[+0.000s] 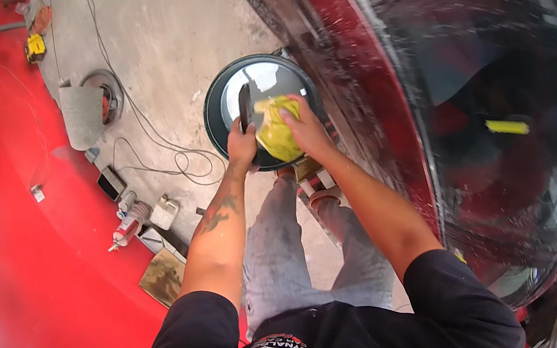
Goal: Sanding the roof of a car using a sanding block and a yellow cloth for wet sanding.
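Over a dark round bucket of water with bright reflections, my left hand is closed around a flat black block-like piece, seen almost edge-on, so its exact kind is unclear. A crumpled yellow cloth is gripped in my right hand, the thumb pressed on top of it. The cloth is close beside the black piece; blur hides whether they touch. Parts of the fingers of both hands are hidden behind what they hold.
A wet dark red car stands at the right, with a yellow strip on its glass. Bright red bodywork fills the left. Along it lie a power sander, cables, a spray gun and a brown board.
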The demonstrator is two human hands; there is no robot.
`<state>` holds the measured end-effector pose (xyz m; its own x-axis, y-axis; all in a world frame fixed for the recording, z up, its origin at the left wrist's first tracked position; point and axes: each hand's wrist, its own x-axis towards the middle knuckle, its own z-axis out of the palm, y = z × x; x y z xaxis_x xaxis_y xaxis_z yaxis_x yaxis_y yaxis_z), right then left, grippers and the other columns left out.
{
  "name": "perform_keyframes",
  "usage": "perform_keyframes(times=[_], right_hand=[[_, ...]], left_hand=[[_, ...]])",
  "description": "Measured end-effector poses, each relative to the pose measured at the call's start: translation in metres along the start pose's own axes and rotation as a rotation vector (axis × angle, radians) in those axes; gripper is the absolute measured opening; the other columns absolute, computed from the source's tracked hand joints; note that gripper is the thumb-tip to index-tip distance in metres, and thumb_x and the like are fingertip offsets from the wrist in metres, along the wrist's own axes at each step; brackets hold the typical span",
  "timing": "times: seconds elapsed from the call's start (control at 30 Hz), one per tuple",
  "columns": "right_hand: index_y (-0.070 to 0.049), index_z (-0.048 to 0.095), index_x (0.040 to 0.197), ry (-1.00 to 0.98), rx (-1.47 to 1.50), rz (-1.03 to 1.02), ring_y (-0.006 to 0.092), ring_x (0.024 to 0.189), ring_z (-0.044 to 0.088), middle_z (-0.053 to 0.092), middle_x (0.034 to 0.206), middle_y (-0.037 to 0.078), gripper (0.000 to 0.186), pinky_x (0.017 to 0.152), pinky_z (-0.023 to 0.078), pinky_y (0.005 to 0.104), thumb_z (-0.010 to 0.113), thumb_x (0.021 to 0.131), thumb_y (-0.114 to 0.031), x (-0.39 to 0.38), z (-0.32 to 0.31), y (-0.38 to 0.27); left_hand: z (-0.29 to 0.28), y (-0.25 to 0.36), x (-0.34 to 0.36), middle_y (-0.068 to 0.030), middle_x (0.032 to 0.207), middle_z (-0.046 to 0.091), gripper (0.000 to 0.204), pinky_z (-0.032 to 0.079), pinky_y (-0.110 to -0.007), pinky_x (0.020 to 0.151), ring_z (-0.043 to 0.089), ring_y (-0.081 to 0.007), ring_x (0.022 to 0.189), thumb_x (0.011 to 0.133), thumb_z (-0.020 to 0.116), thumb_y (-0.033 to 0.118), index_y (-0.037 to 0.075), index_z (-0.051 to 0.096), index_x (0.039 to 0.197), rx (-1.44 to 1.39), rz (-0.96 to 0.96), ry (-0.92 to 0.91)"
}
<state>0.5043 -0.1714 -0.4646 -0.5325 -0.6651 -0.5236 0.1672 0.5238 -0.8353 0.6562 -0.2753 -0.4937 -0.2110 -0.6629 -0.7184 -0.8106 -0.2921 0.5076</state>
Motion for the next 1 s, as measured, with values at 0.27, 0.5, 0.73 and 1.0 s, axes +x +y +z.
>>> perform_keyframes(times=[0.27,0.5,0.73,1.0], right_hand=[[-0.016,0.051,0.147,-0.188,-0.931,-0.165,0.0492,0.139,0.039,0.043,0.153,0.021,0.065,0.116,0.033,0.0546,0.065,0.092,-0.047,0.121,0.094,0.082],[-0.006,0.071,0.118,-0.476,-1.306,-0.235,0.0447,0.110,0.065,0.070,0.111,0.027,0.033,0.101,0.048,0.0521,0.063,0.093,-0.026,0.198,0.035,0.245],[-0.006,0.065,0.129,0.055,0.022,0.579,0.0313,0.104,0.069,0.069,0.121,0.021,0.035,0.088,0.054,0.0457,0.058,0.097,-0.018,0.109,0.058,0.157],[-0.012,0.060,0.136,0.038,0.380,0.316,0.0174,0.106,0.059,0.063,0.122,0.010,0.038,0.092,0.049,0.0318,0.061,0.103,-0.031,0.009,0.022,0.028]], left_hand=[[0.065,-0.072,0.120,-0.0313,0.126,0.062,0.052,0.048,-0.051,0.103,0.058,-0.0495,0.119,0.094,0.060,0.025,0.002,0.050,0.140,0.159,0.175,0.154],[0.113,-0.076,0.174,-0.0342,0.105,0.068,0.034,0.054,-0.055,0.091,0.067,-0.0488,0.104,0.092,0.059,0.024,-0.006,0.062,0.110,0.254,0.218,0.004],[0.038,-0.069,0.105,-0.0155,0.095,0.069,0.040,0.059,-0.041,0.066,0.073,-0.0298,0.083,0.104,0.047,0.032,-0.004,0.061,0.117,-0.687,-0.430,-0.395],[-0.064,0.007,-0.025,-0.0133,0.107,0.071,0.048,0.060,-0.035,0.073,0.073,-0.0237,0.086,0.105,0.051,0.031,0.000,0.052,0.142,-0.958,-0.294,-0.384]])
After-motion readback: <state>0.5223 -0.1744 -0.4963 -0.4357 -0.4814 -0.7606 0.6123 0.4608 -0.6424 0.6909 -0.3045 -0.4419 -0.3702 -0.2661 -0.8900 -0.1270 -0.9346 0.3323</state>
